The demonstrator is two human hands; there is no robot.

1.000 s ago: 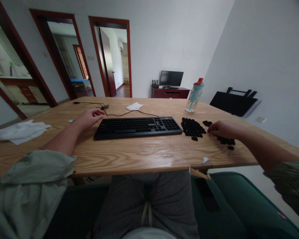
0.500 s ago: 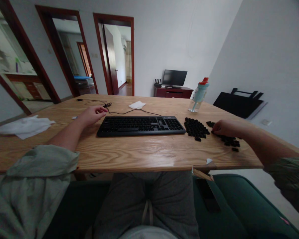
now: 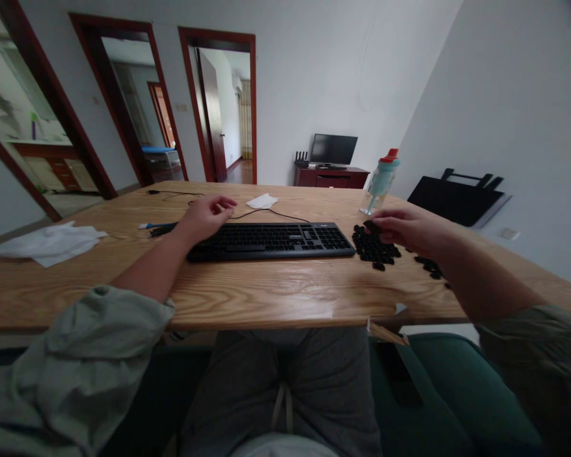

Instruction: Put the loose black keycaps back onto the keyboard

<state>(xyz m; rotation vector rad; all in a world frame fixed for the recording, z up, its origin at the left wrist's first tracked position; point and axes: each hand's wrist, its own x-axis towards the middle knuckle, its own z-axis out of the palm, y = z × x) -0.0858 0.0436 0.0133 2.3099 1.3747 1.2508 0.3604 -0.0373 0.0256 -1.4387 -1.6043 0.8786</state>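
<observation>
A black keyboard (image 3: 271, 240) lies across the middle of a wooden table (image 3: 266, 295). My left hand (image 3: 207, 214) rests over the keyboard's left end, fingers loosely curled, nothing visible in it. My right hand (image 3: 402, 230) hovers above a pile of black keycaps (image 3: 372, 247) just right of the keyboard, fingertips pinched on a small black keycap (image 3: 371, 225). More loose keycaps (image 3: 431, 266) lie further right, partly hidden by my forearm.
A teal water bottle (image 3: 379, 181) with a red cap stands behind the keycaps. White tissues (image 3: 50, 242) lie at the left, a smaller tissue (image 3: 261, 201) at the back, and the keyboard cable (image 3: 266, 212) runs behind. A thin tool (image 3: 157, 226) lies left of the keyboard.
My right hand lifted from the right-hand keycaps and moved left over the main pile, pinching one keycap. My left hand shifted right onto the keyboard's left end, uncovering the thin tool.
</observation>
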